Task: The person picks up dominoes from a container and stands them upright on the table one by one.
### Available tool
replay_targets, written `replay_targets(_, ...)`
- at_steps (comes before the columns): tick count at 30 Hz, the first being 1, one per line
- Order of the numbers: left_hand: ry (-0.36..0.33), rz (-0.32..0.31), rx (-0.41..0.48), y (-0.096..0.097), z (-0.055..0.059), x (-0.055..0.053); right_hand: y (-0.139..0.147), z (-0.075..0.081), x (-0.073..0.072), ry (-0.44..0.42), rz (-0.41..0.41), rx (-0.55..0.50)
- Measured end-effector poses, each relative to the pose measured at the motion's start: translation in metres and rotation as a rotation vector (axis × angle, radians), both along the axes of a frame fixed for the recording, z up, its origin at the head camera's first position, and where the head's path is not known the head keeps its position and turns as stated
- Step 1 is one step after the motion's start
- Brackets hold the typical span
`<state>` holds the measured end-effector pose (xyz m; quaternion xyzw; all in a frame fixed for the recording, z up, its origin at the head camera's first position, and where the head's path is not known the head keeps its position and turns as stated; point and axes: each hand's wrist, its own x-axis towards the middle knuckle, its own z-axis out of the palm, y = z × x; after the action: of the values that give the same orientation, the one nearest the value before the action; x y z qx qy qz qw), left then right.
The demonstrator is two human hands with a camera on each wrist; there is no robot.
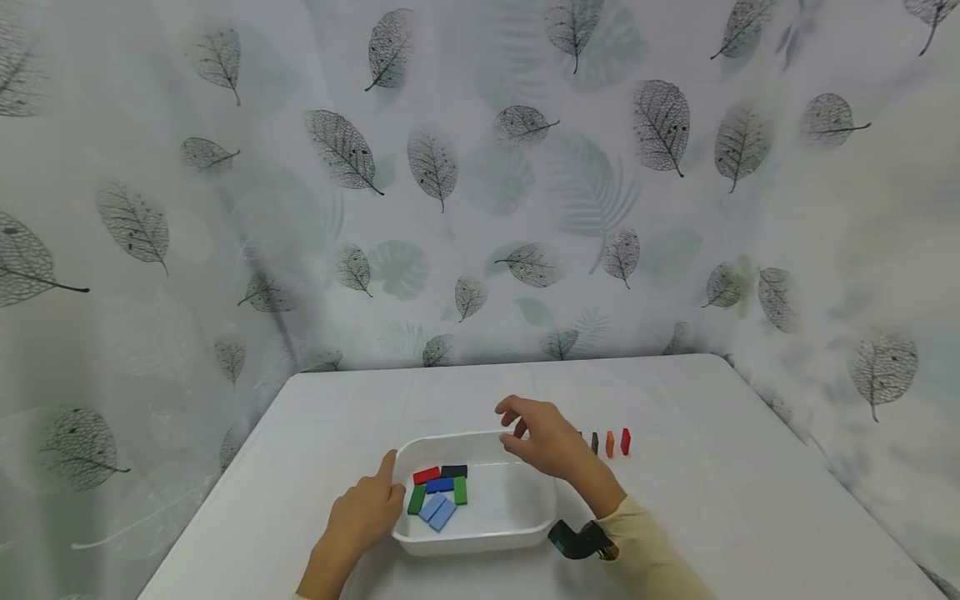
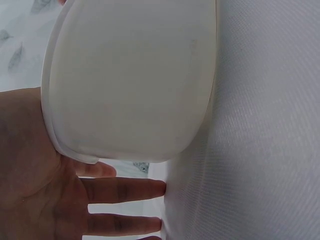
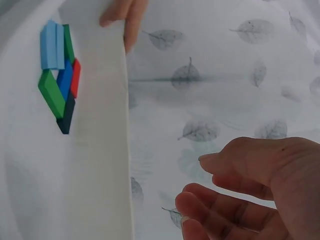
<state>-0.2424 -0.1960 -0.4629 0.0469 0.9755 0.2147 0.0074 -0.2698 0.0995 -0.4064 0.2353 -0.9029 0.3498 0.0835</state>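
A white plastic tub (image 1: 480, 546) stands on the table. On its left end my left hand (image 1: 360, 512) holds the rim, thumb inside and index finger outside. The left wrist view shows that hand's other fingers (image 2: 125, 190) straight and spread below the tub wall. Flat blocks lie at the tub's left: a red block (image 1: 426, 475), a black block (image 1: 453, 471), a blue block (image 1: 439, 485), green blocks (image 1: 461, 490) and light blue blocks (image 1: 442, 515). Above the back right rim hovers my right hand (image 1: 546, 435), fingers loosely bent, nothing between thumb and fingers (image 3: 205, 205).
Right of the tub, small blocks stand upright in a row on the white table (image 1: 750, 500): a red one (image 1: 626, 442), an orange one (image 1: 610, 443) and a dark one (image 1: 595, 443). My right forearm partly hides the row's left end. A leaf-patterned curtain (image 1: 480, 200) encloses the table.
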Motion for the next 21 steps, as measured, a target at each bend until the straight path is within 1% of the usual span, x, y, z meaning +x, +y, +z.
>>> replay_targets(3,0.009,0.001,0.000,-0.001,0.000,0.000,-0.014,-0.006,-0.002,-0.031,0.042,0.047)
replay_targets(5,0.003,0.005,0.002,-0.001,0.000,-0.001,-0.024,-0.010,-0.004,-0.031,0.061,0.082)
replay_targets(10,-0.012,0.013,0.009,-0.002,0.000,-0.002,-0.047,-0.021,-0.009,-0.025,0.096,0.106)
replay_targets(14,-0.009,0.009,0.007,-0.002,0.000,-0.003,-0.063,-0.029,-0.011,-0.040,0.094,0.136)
replay_targets(18,-0.016,0.007,0.006,-0.002,-0.001,-0.003,-0.075,-0.040,-0.013,-0.069,0.069,0.184)
replay_targets(21,-0.019,0.006,0.005,-0.001,0.000,-0.003,-0.080,-0.050,-0.016,-0.064,0.055,0.219)
